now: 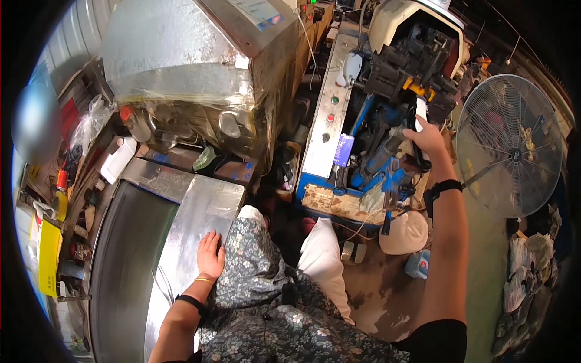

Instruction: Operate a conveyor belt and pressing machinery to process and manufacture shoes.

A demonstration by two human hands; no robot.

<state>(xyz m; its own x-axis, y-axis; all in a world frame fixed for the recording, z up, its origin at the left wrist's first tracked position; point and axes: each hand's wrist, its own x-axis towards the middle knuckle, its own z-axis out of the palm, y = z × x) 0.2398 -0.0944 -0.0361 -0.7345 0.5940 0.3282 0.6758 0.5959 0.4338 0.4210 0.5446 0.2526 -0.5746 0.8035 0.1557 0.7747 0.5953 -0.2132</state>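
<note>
Left hand (210, 254) flat (palm down), right hand (427, 137) outstretched, fingers curled

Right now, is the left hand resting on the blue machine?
No, the left hand lies flat on the shiny metal table.

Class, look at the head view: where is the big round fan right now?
The round wire fan stands on the person's right, just beyond the raised right hand that rests on the blue machine.
</note>
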